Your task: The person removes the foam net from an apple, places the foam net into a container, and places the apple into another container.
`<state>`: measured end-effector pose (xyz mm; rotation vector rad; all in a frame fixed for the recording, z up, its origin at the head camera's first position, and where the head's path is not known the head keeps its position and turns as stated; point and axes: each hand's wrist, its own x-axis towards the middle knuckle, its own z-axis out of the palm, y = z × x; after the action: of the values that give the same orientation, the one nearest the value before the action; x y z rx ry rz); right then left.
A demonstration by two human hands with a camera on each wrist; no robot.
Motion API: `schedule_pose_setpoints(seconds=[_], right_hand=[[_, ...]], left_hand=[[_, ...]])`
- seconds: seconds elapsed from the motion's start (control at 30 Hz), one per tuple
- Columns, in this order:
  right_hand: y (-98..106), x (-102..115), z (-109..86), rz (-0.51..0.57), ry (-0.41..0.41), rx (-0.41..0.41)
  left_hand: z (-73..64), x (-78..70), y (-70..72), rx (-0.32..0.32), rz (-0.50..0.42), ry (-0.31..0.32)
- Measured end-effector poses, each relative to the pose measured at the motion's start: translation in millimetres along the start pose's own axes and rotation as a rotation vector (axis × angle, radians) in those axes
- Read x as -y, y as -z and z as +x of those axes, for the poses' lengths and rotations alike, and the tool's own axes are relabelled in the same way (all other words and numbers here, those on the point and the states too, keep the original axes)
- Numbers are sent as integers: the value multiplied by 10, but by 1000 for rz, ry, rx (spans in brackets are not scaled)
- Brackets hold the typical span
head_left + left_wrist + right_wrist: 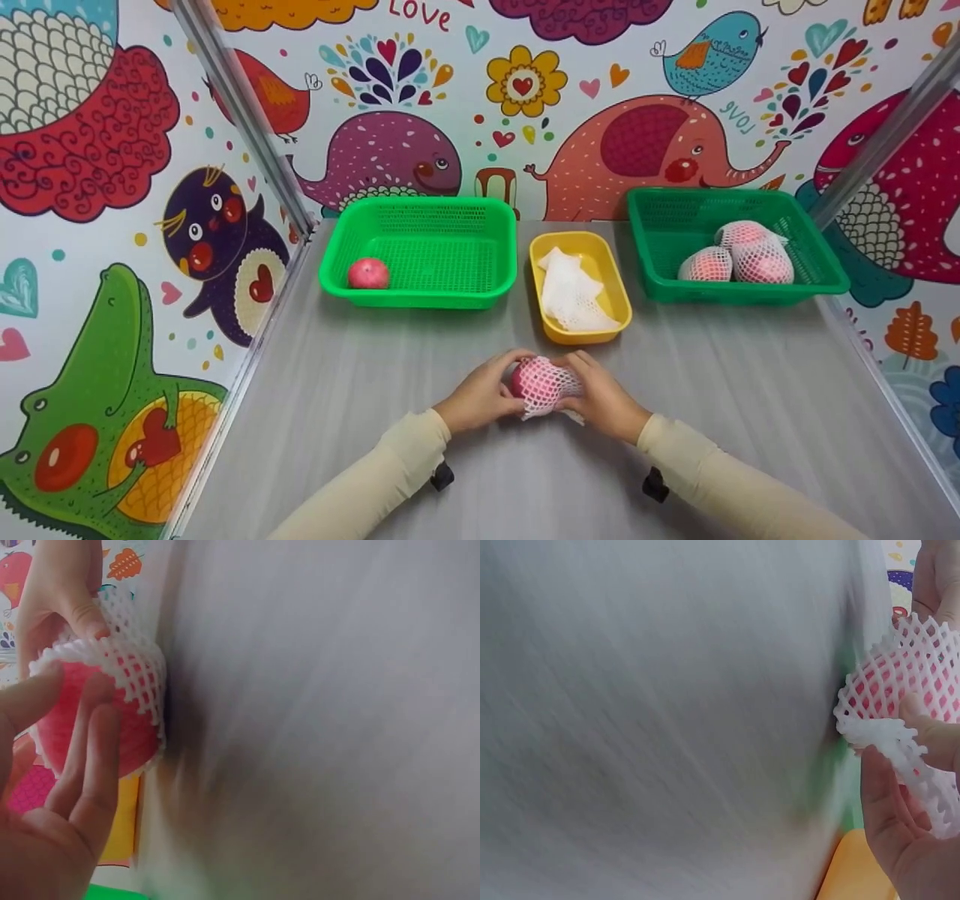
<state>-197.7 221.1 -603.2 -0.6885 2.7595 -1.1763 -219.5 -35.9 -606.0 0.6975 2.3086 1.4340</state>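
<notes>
A round pinkish-red fruit (pixel 69 716), much like an apple, is partly covered by a white foam net sleeve (pixel 538 386). My left hand (pixel 486 391) grips the fruit from the left, with thumb and fingers curled about its bare side. From the other side, my right hand (pixel 606 397) pinches the sleeve's loose end, which bunches between thumb and fingers in the right wrist view. Both hands are low over the grey table, in front of a yellow basket (pixel 622 315) that holds flat white foam nets (pixel 570 289).
At the back left, a bright green basket (pixel 420 300) holds one bare red fruit (pixel 368 274). A darker green basket (pixel 750 291) at the back right contains several net-wrapped fruits (pixel 763 259). Patterned walls with metal posts (pixel 247 112) enclose the table (pixel 337 375).
</notes>
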Motion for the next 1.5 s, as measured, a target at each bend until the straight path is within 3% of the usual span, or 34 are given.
schedule_pose_setpoints(seconds=[0.4, 0.6, 0.77, 0.87, 1.0, 1.17, 1.3, 1.5], right_hand=[[25, -81, 6, -19, 64, -36], [63, -65, 13, -84, 83, -82], [119, -19, 26, -129, 48, -68], [201, 0, 36, -118, 40, -49], [430, 37, 87, -102, 89, -56], [790, 71, 274, -114, 158, -184], [1000, 1, 432, -142, 113, -288], [1159, -193, 676, -223, -62, -369]], left_hand=[[-23, 20, 7, -94, 209, -117], [-56, 45, 28, -119, 331, -117], [-79, 64, 41, -133, 373, -88], [-96, 66, 57, -144, 369, -65], [-119, 67, 83, -158, 361, -54], [-137, 85, 90, -149, 345, -29], [-141, 86, 69, -133, 350, 1], [-93, 1, 58, -71, 415, 39]])
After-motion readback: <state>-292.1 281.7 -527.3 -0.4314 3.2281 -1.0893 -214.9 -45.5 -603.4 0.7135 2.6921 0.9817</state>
